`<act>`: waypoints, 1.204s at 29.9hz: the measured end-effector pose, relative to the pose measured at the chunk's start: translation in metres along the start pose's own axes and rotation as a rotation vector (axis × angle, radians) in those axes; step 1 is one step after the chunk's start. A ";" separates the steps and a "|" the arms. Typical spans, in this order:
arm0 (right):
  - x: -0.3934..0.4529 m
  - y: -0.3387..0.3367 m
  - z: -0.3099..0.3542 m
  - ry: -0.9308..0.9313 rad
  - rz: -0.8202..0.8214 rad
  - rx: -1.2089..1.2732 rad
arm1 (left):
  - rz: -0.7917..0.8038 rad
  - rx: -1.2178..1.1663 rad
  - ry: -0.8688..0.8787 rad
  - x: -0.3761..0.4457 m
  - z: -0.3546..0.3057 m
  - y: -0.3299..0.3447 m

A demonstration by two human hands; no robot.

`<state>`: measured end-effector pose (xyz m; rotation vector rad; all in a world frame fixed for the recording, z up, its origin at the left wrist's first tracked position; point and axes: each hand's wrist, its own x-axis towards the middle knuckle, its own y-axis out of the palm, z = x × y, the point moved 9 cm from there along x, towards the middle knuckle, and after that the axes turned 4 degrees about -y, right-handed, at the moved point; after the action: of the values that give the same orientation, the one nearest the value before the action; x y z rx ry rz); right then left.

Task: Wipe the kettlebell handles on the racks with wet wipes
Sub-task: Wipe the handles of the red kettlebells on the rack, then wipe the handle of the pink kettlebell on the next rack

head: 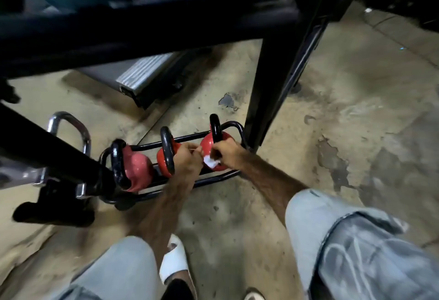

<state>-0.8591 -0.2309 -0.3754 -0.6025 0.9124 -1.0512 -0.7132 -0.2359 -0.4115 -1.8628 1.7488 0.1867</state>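
Three red kettlebells with black handles sit in a low black floor rack: a left one, a middle one and a right one. Both my hands meet between the middle and right kettlebells. My right hand pinches a small white wet wipe in front of the right kettlebell, just below its black handle. My left hand has its fingertips at the same wipe, beside the middle kettlebell's handle.
A big black rack frame crosses overhead, with an upright post just right of the kettlebells. A chrome handle and black bar stand at left. A treadmill end lies behind. My knees and a white sandal are below on worn concrete.
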 end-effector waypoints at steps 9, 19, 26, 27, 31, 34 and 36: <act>-0.238 -0.141 0.116 0.072 -0.409 0.839 | 0.090 0.076 0.111 -0.242 -0.126 -0.096; -0.532 -0.356 0.228 0.082 -0.702 1.025 | 0.163 0.018 0.339 -0.559 -0.362 -0.149; -0.667 -0.547 0.163 -0.035 -0.946 1.041 | 0.333 0.037 0.599 -0.671 -0.533 -0.009; -0.671 -0.576 0.129 -0.060 -0.946 1.026 | 0.342 0.051 0.629 -0.674 -0.562 0.030; -0.670 -0.683 0.042 -0.076 -0.950 0.922 | 0.318 0.101 0.726 -0.673 -0.660 0.138; -0.659 -0.742 -0.004 -0.062 -1.007 0.855 | 0.287 0.123 0.761 -0.664 -0.712 0.182; -0.647 -0.770 -0.029 -0.057 -1.052 0.842 | 0.270 0.152 0.764 -0.643 -0.733 0.213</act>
<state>-1.3748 0.0582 0.4390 -0.3573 -0.0372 -2.1735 -1.2048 -0.0299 0.4321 -1.6862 2.4256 -0.6214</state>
